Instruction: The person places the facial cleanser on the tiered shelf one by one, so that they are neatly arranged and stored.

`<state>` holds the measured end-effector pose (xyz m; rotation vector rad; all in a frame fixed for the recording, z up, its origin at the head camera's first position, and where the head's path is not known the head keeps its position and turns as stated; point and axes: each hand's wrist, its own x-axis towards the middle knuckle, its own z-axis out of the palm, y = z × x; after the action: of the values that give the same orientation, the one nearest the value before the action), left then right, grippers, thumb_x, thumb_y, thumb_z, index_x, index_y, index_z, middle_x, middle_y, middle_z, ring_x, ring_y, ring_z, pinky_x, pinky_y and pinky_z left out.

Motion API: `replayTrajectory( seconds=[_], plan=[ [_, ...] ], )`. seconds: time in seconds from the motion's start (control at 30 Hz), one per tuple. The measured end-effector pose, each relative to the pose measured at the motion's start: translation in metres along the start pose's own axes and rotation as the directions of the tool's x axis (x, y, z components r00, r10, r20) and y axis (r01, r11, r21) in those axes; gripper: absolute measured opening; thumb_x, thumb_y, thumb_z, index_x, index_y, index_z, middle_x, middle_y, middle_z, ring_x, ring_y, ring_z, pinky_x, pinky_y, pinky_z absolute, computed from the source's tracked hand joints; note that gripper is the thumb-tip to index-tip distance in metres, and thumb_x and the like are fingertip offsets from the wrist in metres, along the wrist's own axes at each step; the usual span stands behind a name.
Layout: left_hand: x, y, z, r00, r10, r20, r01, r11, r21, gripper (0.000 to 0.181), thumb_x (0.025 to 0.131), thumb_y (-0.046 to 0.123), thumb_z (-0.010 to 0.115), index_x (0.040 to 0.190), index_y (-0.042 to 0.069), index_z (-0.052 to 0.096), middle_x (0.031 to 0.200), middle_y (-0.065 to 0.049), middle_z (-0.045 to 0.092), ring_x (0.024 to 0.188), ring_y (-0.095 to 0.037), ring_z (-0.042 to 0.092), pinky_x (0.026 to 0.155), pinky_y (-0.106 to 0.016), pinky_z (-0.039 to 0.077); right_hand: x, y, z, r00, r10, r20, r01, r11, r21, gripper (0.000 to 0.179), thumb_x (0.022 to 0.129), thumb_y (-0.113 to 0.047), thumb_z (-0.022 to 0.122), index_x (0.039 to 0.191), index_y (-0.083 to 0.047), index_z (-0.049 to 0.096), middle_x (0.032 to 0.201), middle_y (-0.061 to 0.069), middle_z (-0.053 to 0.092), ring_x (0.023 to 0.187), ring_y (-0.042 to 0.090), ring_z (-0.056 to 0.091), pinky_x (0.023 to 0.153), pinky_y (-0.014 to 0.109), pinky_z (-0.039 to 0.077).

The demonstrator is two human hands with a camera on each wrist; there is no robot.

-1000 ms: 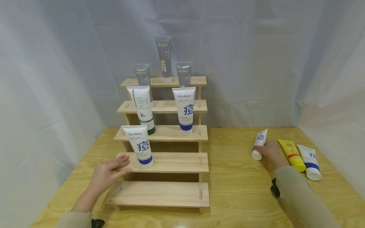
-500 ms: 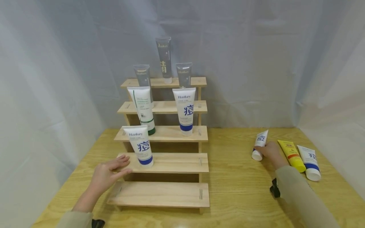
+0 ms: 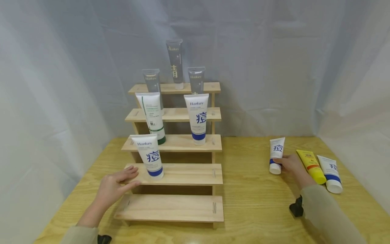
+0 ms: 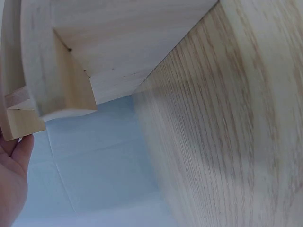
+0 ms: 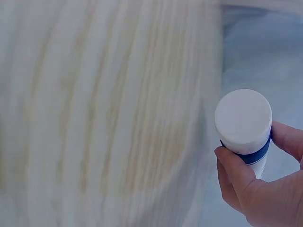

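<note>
In the head view my right hand [image 3: 291, 163] pinches a white squeeze tube [image 3: 277, 149] with a blue band near its cap end. The right wrist view shows its white cap [image 5: 243, 116] toward the camera, thumb and fingers around the blue band. My left hand [image 3: 114, 186] rests at the left end of a lower tier of the wooden stepped display stand [image 3: 189, 173], fingers extended on the wood. Beside those fingers a white-and-blue tube [image 3: 148, 156] stands cap down. In the left wrist view, left fingertips [image 4: 21, 151] touch the stand's edge.
Higher tiers hold a white-and-green tube [image 3: 152, 115], another white-and-blue tube [image 3: 197, 118] and several grey tubes [image 3: 175, 62]. Right of my right hand, a yellow tube [image 3: 311, 166] and a white-and-blue tube [image 3: 330, 173] lie on the wooden table [image 3: 250, 203]. Pale curtains [image 3: 259, 67] hang behind.
The tube in my right hand has turned from a slant to nearly upright, its label now facing the camera. My right wrist has shifted slightly. My left hand stays on the stand.
</note>
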<state>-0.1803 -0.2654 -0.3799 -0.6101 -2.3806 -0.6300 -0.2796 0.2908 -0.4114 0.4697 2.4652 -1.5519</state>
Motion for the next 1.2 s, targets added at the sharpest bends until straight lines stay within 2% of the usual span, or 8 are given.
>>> replayTrajectory(
  seconds=[0.13,0.33,0.5,0.63,0.73,0.9,1.1,1.2],
  plan=[
    [0.000,0.000,0.000,1.000,-0.002,0.001,0.002,1.000,0.001,0.033,0.059,0.017,0.080,0.088,0.004,0.070,0.097,-0.007,0.065,0.091,-0.028,0.060,0.082,-0.023,0.041,-0.010,-0.005,0.004,0.999,-0.016,0.033,0.013,0.996,0.083,0.065,0.086,-0.017,0.058,0.130,0.017,0.023,0.130,0.034,0.029,0.109,0.036,0.042,0.091,0.042,0.041],
    [0.000,0.000,0.000,1.000,0.001,-0.001,-0.001,1.000,0.009,0.034,0.059,0.018,0.080,0.088,0.004,0.070,0.096,-0.007,0.066,0.091,-0.028,0.060,0.083,-0.022,0.041,-0.030,-0.014,0.010,0.996,-0.073,0.056,0.066,0.990,0.122,0.068,0.085,-0.020,0.060,0.132,0.014,0.024,0.132,0.032,0.029,0.111,0.036,0.041,0.093,0.044,0.039],
    [0.000,0.000,0.000,1.000,0.003,-0.011,-0.003,1.000,0.010,0.034,0.058,0.018,0.081,0.087,0.004,0.070,0.095,-0.006,0.066,0.090,-0.027,0.061,0.083,-0.019,0.040,-0.046,-0.022,0.018,0.995,-0.083,0.048,0.075,0.985,0.157,0.071,0.083,-0.021,0.063,0.133,0.013,0.023,0.132,0.030,0.029,0.111,0.034,0.040,0.090,0.040,0.041],
    [0.000,0.001,-0.001,1.000,-0.003,-0.010,0.003,1.000,0.014,0.035,0.058,0.018,0.080,0.088,0.004,0.070,0.095,-0.006,0.066,0.090,-0.027,0.061,0.082,-0.024,0.042,-0.056,-0.027,0.025,0.991,-0.123,0.055,0.113,0.981,0.157,0.070,0.084,-0.020,0.063,0.132,0.013,0.024,0.130,0.030,0.032,0.108,0.032,0.043,0.083,0.032,0.047],
    [0.000,0.002,-0.001,1.000,-0.007,-0.009,0.007,1.000,0.013,0.035,0.058,0.019,0.080,0.088,0.004,0.070,0.096,-0.006,0.066,0.090,-0.027,0.061,0.082,-0.025,0.042,-0.063,-0.030,0.029,0.980,-0.186,0.066,0.174,0.973,0.148,0.068,0.084,-0.018,0.062,0.131,0.014,0.023,0.129,0.031,0.034,0.106,0.031,0.046,0.080,0.028,0.048],
    [0.000,0.001,0.000,1.000,-0.005,-0.014,0.005,1.000,0.006,0.035,0.058,0.018,0.080,0.089,0.004,0.070,0.096,-0.006,0.066,0.091,-0.027,0.060,0.084,-0.020,0.040,-0.076,-0.036,0.037,0.955,-0.285,0.079,0.266,0.945,0.190,0.064,0.085,-0.012,0.059,0.130,0.015,0.023,0.126,0.033,0.036,0.103,0.027,0.048,0.079,0.025,0.047],
    [0.000,0.000,0.000,1.000,0.002,-0.020,-0.002,1.000,0.001,0.035,0.058,0.017,0.081,0.088,0.004,0.070,0.095,-0.006,0.066,0.090,-0.027,0.061,0.084,-0.017,0.039,-0.092,-0.047,0.047,0.936,-0.342,0.082,0.315,0.918,0.241,0.060,0.084,-0.007,0.059,0.129,0.015,0.025,0.125,0.032,0.037,0.106,0.029,0.047,0.083,0.026,0.045],
    [0.000,0.001,0.000,1.000,0.008,-0.023,-0.008,1.000,0.000,0.035,0.057,0.017,0.081,0.088,0.004,0.070,0.095,-0.006,0.066,0.090,-0.027,0.061,0.084,-0.017,0.039,-0.100,-0.052,0.052,0.930,-0.357,0.089,0.322,0.907,0.272,0.061,0.084,-0.006,0.059,0.130,0.013,0.024,0.126,0.031,0.037,0.111,0.034,0.043,0.088,0.032,0.043]
  ],
)
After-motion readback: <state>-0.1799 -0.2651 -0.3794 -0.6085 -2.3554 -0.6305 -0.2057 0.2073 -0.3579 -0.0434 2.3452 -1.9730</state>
